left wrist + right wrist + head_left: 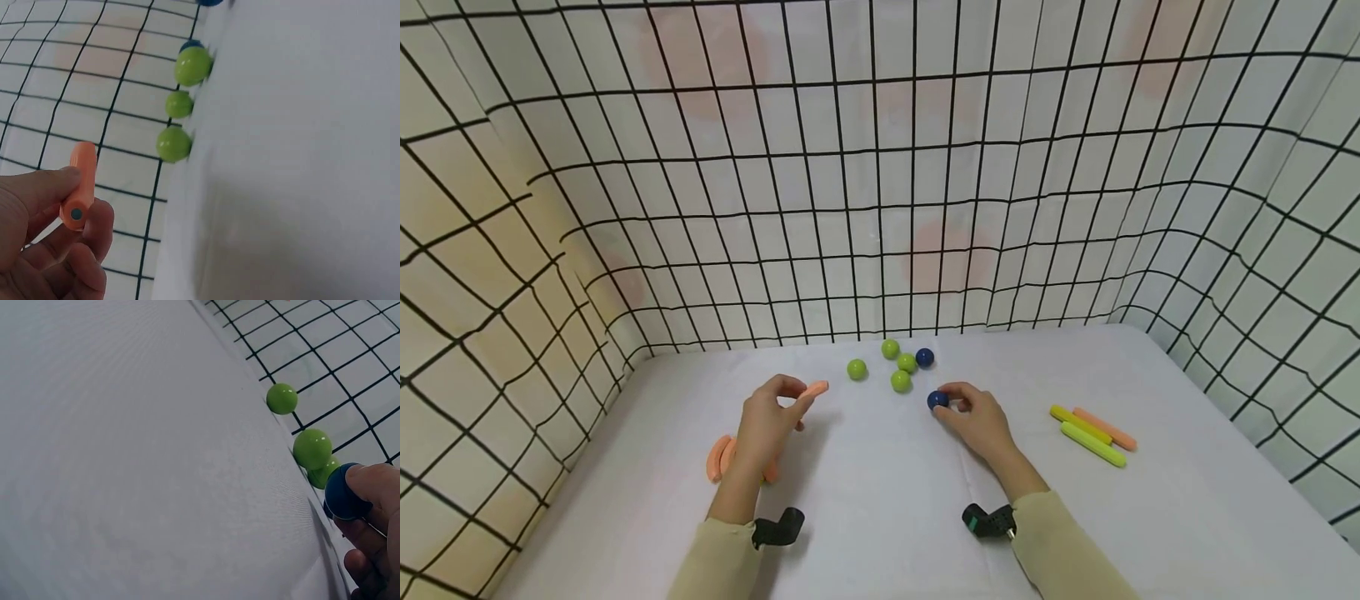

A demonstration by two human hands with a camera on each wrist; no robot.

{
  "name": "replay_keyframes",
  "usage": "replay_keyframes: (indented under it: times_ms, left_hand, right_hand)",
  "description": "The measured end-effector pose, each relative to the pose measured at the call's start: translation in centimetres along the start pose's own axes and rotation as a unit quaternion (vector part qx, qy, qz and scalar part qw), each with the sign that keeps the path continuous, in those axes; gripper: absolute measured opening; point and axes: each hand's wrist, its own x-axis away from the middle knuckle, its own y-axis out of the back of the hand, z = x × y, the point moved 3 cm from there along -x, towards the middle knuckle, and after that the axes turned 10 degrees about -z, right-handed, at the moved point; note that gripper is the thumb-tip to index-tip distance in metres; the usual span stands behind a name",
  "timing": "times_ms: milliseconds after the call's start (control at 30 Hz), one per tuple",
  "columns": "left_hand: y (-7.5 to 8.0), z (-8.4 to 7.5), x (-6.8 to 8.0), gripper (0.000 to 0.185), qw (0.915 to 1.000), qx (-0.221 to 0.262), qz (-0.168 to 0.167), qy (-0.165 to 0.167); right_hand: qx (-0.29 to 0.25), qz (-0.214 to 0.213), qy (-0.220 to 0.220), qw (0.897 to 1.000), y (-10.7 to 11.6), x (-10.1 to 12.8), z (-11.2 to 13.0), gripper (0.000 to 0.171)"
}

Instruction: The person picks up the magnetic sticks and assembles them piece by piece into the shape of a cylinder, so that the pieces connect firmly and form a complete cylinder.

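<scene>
Presently, the left hand (769,421) pinches an orange stick (813,389); the right hand (976,419) grips a blue ball (937,401) on the white table (880,500), green balls (901,381) at its eleven o'clock. Risk: a fingertip slip sends it rolling into them.

bright, even light — soft shadows, bowed wide-angle edges, slightly blurred wrist views
</scene>
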Motion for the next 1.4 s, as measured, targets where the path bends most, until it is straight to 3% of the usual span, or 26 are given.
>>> replay_keyframes:
  times_ms: [267,567,1000,1267,1400]
  left_hand:
    - [-3.3,-1.3,0.2,0.028,0.9997,-0.006,0.021,-0.014]
    - [-6.2,-1.5,0.4,0.016,0.9980,0.018,0.044,-0.041]
    - [-9.0,-1.9,1.4,0.022,0.9949,0.076,0.029,-0.059]
    - [-10.2,-1.3,2.1,0.020,0.9942,0.101,0.020,-0.032]
    - [-10.7,-1.1,2.3,0.021,0.9914,0.124,0.021,-0.034]
  right_hand:
    - [0.003,0.010,0.006,1.000,0.3,0.3,0.2,0.037]
    - [0.024,0.015,0.013,1.000,0.3,0.5,0.2,0.037]
    - [0.034,0.016,0.027,0.999,-0.1,1.1,0.4,0.035]
    - [0.007,0.030,0.043,0.999,-0.5,1.2,0.5,0.034]
    - [-0.010,0.035,0.058,0.998,-0.5,1.3,0.5,0.033]
